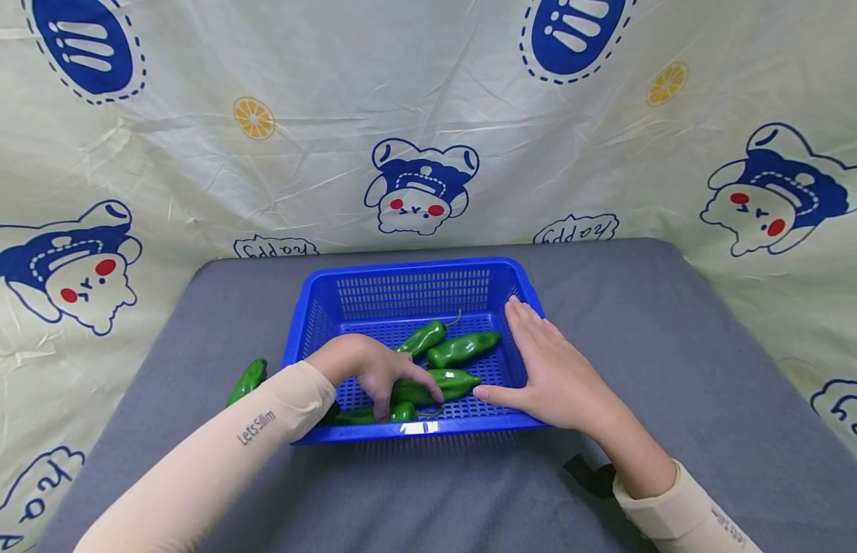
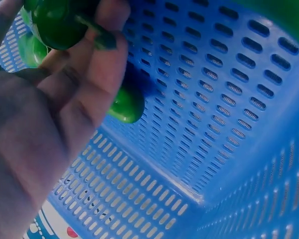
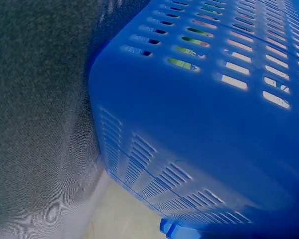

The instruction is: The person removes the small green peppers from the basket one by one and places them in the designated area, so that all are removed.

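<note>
Inside the blue plastic basket [image 1: 408, 432], my left hand [image 1: 382, 372] has its thumb and fingers around a green pepper [image 1: 459, 382]. The left wrist view shows that pepper's dark stem [image 2: 103, 39] beside my curled fingers [image 2: 107, 62]. More green peppers [image 1: 463, 349] lie on the basket floor beyond and below the hand. My right hand [image 1: 549, 372] rests against the basket's right side, fingers straight along the rim and thumb pointing inward. Only the basket's outer wall [image 3: 189, 114] fills the right wrist view; the right hand does not appear there.
A single green pepper [image 1: 249, 382] lies on the grey cloth [image 1: 677, 369] left of the basket, partly behind my left sleeve. A dark strap-like piece [image 1: 590, 476] is by my right wrist. A printed cream curtain [image 1: 297, 177] hangs behind and at both sides.
</note>
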The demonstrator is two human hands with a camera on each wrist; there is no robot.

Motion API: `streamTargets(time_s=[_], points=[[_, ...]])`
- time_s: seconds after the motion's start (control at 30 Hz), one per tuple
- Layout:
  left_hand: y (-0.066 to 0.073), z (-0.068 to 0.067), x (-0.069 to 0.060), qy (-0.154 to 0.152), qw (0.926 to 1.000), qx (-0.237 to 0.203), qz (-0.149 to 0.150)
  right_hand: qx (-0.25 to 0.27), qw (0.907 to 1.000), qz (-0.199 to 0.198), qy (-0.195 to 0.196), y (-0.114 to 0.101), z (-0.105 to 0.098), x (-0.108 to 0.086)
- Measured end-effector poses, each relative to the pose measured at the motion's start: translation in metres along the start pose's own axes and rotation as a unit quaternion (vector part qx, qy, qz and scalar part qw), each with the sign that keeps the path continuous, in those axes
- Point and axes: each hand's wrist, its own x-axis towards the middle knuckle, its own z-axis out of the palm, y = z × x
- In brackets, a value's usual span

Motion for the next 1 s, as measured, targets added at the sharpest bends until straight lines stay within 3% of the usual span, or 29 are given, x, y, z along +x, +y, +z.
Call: streamTargets(time_s=[0.53,0.8,1.0], points=[[-0.008,-0.007,-0.011,0.043,0.9953,-0.081,0.031,0.001,1.0,0.005,-0.004,-0.001,-0.001,0.0],[-0.012,-0.012,-0.022,0.097,0.9757,-0.172,0.094,0.001,1.0,0.006,-0.004,-0.001,-0.001,0.0],[-0.016,-0.013,-0.03,0.14,0.9638,-0.194,0.118,0.002,1.0,0.006,-0.003,0.0,0.0,0.0]])
